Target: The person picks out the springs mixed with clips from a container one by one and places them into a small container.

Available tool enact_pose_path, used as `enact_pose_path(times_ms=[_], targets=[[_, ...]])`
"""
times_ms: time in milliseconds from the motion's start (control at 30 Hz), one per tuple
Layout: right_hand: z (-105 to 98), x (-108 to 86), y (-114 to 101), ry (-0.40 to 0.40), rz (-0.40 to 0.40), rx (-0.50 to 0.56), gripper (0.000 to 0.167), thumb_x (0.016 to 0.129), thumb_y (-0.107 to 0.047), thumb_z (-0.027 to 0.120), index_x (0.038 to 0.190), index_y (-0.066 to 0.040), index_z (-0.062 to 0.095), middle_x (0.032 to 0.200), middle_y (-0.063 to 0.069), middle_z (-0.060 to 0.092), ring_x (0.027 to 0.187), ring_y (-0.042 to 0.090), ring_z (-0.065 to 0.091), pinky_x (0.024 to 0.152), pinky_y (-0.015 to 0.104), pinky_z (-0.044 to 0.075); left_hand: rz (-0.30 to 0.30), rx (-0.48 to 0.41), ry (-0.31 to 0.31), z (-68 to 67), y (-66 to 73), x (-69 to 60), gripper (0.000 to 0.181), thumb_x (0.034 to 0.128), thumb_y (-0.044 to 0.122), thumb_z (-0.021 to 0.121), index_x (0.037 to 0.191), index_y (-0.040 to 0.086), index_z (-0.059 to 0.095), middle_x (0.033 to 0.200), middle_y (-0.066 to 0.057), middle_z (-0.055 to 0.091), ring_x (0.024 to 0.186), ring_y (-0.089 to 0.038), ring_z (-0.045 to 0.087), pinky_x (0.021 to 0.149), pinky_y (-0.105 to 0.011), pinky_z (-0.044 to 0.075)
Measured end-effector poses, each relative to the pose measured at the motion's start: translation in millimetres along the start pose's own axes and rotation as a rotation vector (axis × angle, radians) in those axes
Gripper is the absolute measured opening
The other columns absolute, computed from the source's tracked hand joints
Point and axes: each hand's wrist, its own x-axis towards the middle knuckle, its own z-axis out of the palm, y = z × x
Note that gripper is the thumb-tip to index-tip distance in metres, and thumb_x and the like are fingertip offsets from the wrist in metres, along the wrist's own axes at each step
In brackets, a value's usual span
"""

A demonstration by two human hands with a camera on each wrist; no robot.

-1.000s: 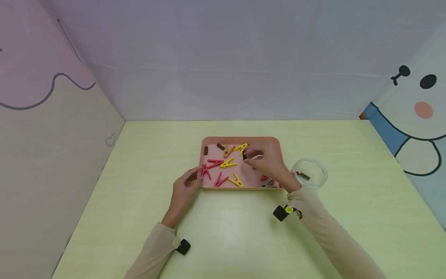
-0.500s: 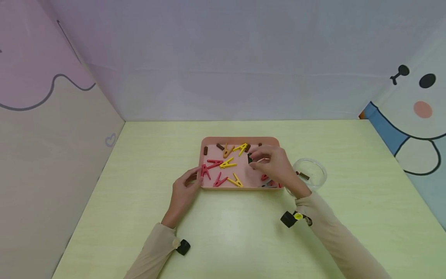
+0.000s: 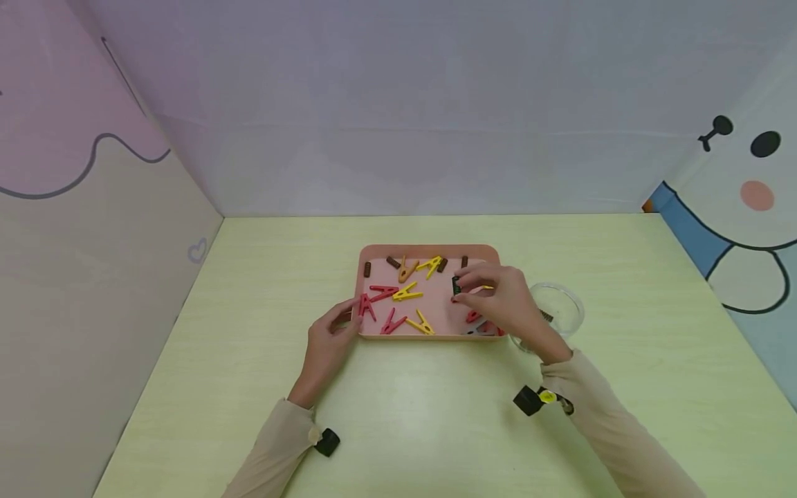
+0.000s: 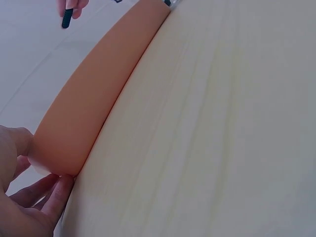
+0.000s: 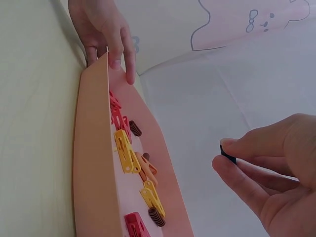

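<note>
My right hand (image 3: 498,297) pinches a small dark green ridged piece (image 3: 456,286) between thumb and fingertips, above the right part of the pink tray (image 3: 429,337). In the right wrist view only the piece's dark edge (image 5: 227,155) shows. My left hand (image 3: 330,346) grips the tray's left edge; in the left wrist view its thumb and fingers lie on either side of the tray's corner wall (image 4: 74,143). Inside the tray lie red clips (image 3: 393,321), yellow clips (image 3: 407,292), an orange clip (image 3: 406,269), a grey clip and several brown ridged pieces (image 3: 394,262).
Right of the tray stands a clear round container (image 3: 569,311) with a brown ridged piece (image 3: 546,315) in it, partly behind my right wrist. Another clear rim shows below that wrist. Printed cloth walls (image 3: 398,138) stand at the table's back and sides.
My right hand has moved right and slightly nearer with the dark green piece, uncovering brown pieces at the tray's back. My left hand has stayed on the tray.
</note>
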Motion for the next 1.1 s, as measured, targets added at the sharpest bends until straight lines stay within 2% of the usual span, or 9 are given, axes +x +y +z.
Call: enact_pose_path(times_ms=[367,600,867,1100], targets=[[-13,-8.7,1,0.031,-0.025,0.004,0.015,0.079,-0.003,0.074,0.094,-0.001,0.072,0.114,0.010,0.063,0.090,0.023,0.066,0.073,0.025,0.055,0.022,0.004,0.007,0.4,0.5,-0.1,0.036,0.0910,0.023,0.064,0.127,0.018,0.061,0.124,0.000,0.059,0.107,-0.017,0.056,0.088,-0.027,0.051],[-20,-15.7,3,0.040,-0.039,-0.017,0.015,0.079,-0.003,0.075,0.093,-0.002,0.072,0.115,0.007,0.063,0.096,0.021,0.064,0.075,0.024,0.055,0.008,0.008,0.008,0.3,-0.1,0.2,0.035,0.0911,0.023,0.064,0.126,0.020,0.062,0.123,0.003,0.059,0.107,-0.014,0.056,0.088,-0.027,0.050],[-29,-23.3,4,0.052,-0.045,-0.019,0.014,0.080,-0.003,0.074,0.093,-0.002,0.072,0.113,0.008,0.064,0.088,0.018,0.065,0.074,0.023,0.055,0.027,0.001,0.012,0.7,0.1,-0.5,0.035,0.0908,0.020,0.065,0.126,0.017,0.062,0.124,0.000,0.059,0.107,-0.017,0.057,0.088,-0.028,0.051],[-38,-29.9,6,0.079,-0.091,-0.026,0.015,0.080,-0.005,0.074,0.095,-0.002,0.073,0.113,0.009,0.065,0.088,0.015,0.066,0.073,0.019,0.054,0.029,-0.005,0.010,0.3,0.8,-0.6,0.035,0.0910,0.020,0.064,0.126,0.018,0.062,0.124,0.000,0.059,0.107,-0.016,0.057,0.088,-0.027,0.051]])
